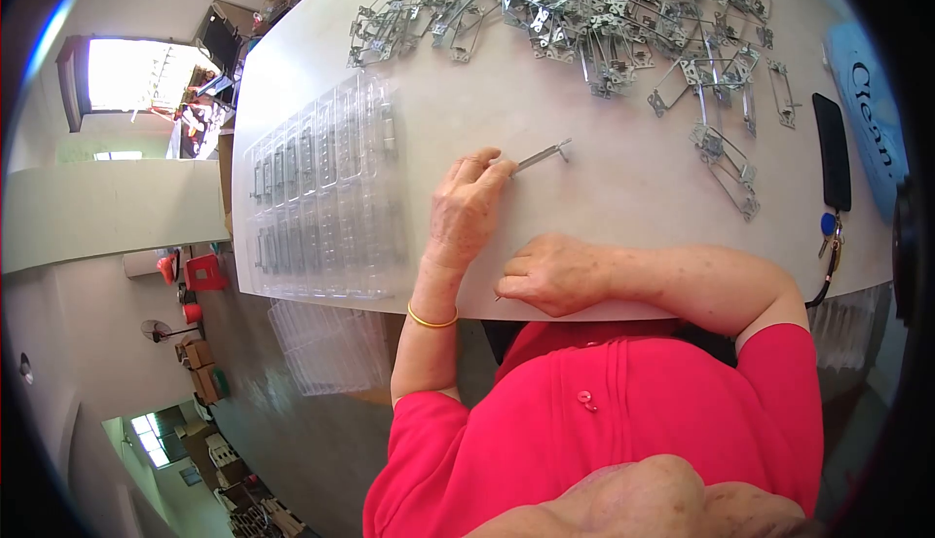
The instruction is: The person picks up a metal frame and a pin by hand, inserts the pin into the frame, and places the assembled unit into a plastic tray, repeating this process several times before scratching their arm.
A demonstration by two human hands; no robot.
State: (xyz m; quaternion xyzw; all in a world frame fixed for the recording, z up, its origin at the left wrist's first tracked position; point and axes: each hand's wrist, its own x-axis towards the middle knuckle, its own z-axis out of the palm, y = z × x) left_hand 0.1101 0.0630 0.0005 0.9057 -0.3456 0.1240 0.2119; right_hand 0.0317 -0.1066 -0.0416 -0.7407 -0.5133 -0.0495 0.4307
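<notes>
My left hand (pixel 466 209) is closed, its thumb and fingers pinching one end of a thin metal bracket (pixel 542 156) that points up and to the right over the white table. Close to the table's front edge, my right hand (pixel 555 273) is curled into a fist. A tiny dark tip pokes out below its fingers; the rest of that item is hidden. A clear plastic tray (pixel 390 197) lies left of my left hand, with rows of metal parts in its left slots. Beyond both hands is a tangled heap of metal brackets (pixel 604 12).
Several loose brackets (pixel 726 168) lie at the right of the heap. Farther right are a black phone-like slab (pixel 831 153), keys on a strap (pixel 830 236) and a blue bag (pixel 867 110) marked "Clean". Another clear tray (pixel 326 348) sits below the table edge.
</notes>
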